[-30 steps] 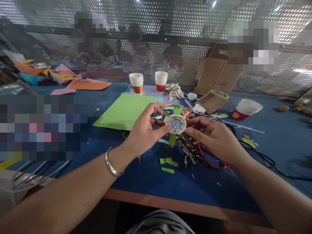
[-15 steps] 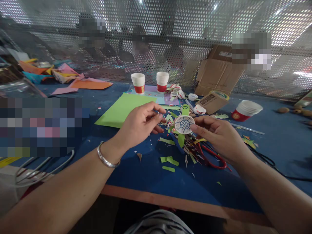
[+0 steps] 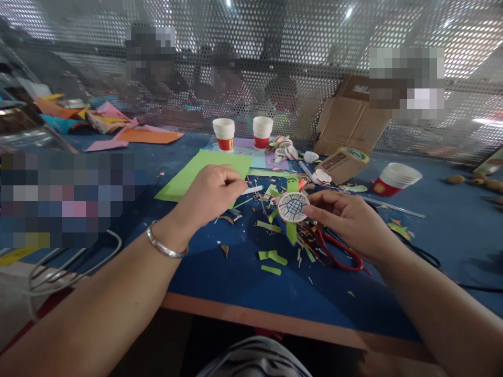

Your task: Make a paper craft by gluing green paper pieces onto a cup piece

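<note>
My right hand (image 3: pixel 348 220) pinches a paper turtle (image 3: pixel 293 207): a round white disc with a blue grid drawn on it and green paper strips sticking out as head and legs. It is held just above a pile of paper scraps (image 3: pixel 302 235). My left hand (image 3: pixel 210 193), with a silver bangle on the wrist, is closed around a thin white stick (image 3: pixel 251 190) at the edge of a green paper sheet (image 3: pixel 196 175). Red-handled scissors (image 3: pixel 340 251) lie under my right hand.
Two red-and-white paper cups (image 3: pixel 223 134) stand at the back, a stack of cups (image 3: pixel 395 179) lies on its side at right. A tape roll and box (image 3: pixel 343 162), cardboard (image 3: pixel 349 118), coloured papers (image 3: pixel 118 131) at far left, black cable (image 3: pixel 436 262), mesh screen behind.
My left hand let go of the turtle and moved left to close on the white stick. My right hand keeps the turtle, shifted slightly right.
</note>
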Motion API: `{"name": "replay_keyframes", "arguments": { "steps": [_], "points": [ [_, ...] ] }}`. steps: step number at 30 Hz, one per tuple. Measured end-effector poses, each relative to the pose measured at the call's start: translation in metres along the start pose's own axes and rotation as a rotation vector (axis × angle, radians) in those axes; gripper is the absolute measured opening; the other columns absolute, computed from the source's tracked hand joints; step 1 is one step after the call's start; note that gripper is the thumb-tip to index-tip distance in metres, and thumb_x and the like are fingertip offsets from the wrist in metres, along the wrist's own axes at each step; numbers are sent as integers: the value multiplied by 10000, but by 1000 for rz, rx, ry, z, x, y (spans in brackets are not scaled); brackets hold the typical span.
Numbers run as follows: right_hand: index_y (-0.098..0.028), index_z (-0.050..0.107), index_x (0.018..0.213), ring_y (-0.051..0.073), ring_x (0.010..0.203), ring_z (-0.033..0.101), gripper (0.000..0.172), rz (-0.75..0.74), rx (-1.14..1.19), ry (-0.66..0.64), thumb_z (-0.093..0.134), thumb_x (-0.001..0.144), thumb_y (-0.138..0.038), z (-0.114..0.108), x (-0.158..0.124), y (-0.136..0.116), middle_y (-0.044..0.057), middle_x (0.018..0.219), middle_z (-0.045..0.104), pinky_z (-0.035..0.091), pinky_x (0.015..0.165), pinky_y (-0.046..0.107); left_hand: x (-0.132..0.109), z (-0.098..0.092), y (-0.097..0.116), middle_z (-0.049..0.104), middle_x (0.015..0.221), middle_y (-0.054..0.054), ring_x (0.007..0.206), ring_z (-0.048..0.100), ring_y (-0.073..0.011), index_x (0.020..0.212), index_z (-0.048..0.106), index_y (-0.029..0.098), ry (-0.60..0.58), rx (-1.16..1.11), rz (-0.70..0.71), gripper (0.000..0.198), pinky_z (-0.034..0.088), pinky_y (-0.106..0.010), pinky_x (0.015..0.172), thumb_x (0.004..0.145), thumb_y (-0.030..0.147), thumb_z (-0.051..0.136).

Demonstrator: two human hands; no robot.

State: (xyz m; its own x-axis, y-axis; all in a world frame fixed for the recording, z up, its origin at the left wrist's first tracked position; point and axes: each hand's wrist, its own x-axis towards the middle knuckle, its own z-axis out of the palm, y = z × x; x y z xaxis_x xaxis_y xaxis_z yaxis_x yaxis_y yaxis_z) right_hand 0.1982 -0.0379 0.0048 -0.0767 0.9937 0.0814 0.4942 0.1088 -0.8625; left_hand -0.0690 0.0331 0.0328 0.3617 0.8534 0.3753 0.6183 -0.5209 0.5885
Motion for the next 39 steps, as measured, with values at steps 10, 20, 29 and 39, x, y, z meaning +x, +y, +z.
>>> {"name": "replay_keyframes", "arguments": {
  "steps": [10,20,29,39],
  "points": [
    [-199,724,1003,225,793,677,399,-8,-54,-52,702,851,-567,3,0,-3,60,965,752,516,709,349,-4,21,4,676,1135,-68,1059,622,-190,1187,579,201,32,-343,74,357,474,-323,931,863,285,701],
    [-227,718,1049,175,713,625,354,-117,-193,-19,698,873,-533,11,-4,-10,51,1002,704,488,634,316,-5,33,5,660,895,-26,817,643,-174,1349,504,194,-435,-637,-15,616,511,-309,734,813,314,784],
    [-208,664,1109,199,863,657,383,-159,-82,101,746,854,-482,10,-5,-14,75,1096,700,532,704,316,-8,36,9,729,923,-26,812,683,-139,1088,628,160,-361,-915,-272,461,553,-281,771,694,181,866],
    [-195,660,1154,251,999,694,446,-48,168,-9,752,848,-506,11,-4,-10,94,1095,734,552,852,371,-13,42,16,695,934,0,823,646,-117,1036,646,168,-360,-976,-216,386,521,-248,769,707,153,847]
  ]
}}
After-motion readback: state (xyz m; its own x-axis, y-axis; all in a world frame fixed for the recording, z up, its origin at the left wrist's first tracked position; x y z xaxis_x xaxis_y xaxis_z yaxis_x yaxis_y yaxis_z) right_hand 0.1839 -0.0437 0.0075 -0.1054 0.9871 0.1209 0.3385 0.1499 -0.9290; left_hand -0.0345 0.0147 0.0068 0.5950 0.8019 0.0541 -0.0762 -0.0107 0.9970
